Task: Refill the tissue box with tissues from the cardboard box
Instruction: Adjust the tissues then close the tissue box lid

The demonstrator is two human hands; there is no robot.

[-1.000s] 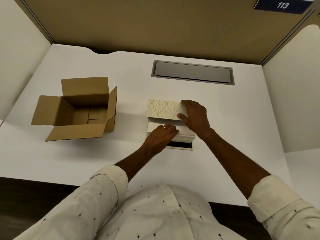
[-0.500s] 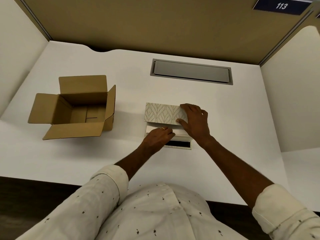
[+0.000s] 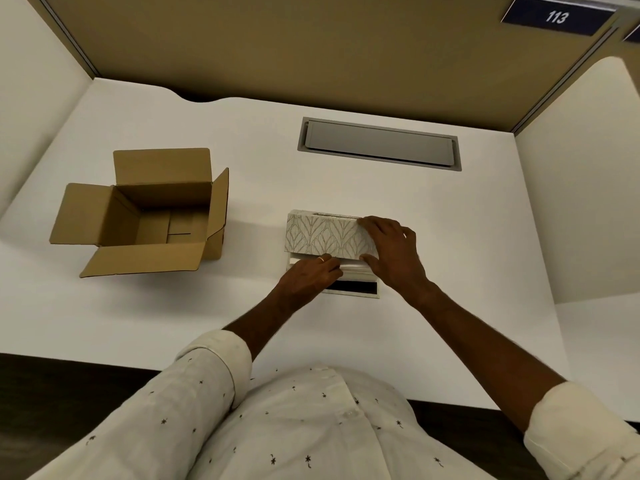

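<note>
The leaf-patterned tissue box cover (image 3: 320, 233) sits at the middle of the white desk, tilted over its base (image 3: 356, 289), which shows a dark strip at the near edge. A white stack of tissues (image 3: 349, 268) lies between cover and base. My right hand (image 3: 393, 252) grips the cover's right end, fingers on top and thumb below. My left hand (image 3: 311, 276) rests flat on the tissues, fingertips at the cover's lower edge. The brown cardboard box (image 3: 149, 213) stands at the left with its flaps open and its inside looks empty.
A grey cable hatch (image 3: 379, 143) is set into the desk (image 3: 467, 271) behind the tissue box. Beige partition walls close off the back and both sides. A dark sign reading 113 (image 3: 556, 16) hangs at the upper right.
The patterned cover has come down further over the tissues, hiding more of the white stack. My left hand has slid slightly toward the cover's edge. The cardboard box has not moved.
</note>
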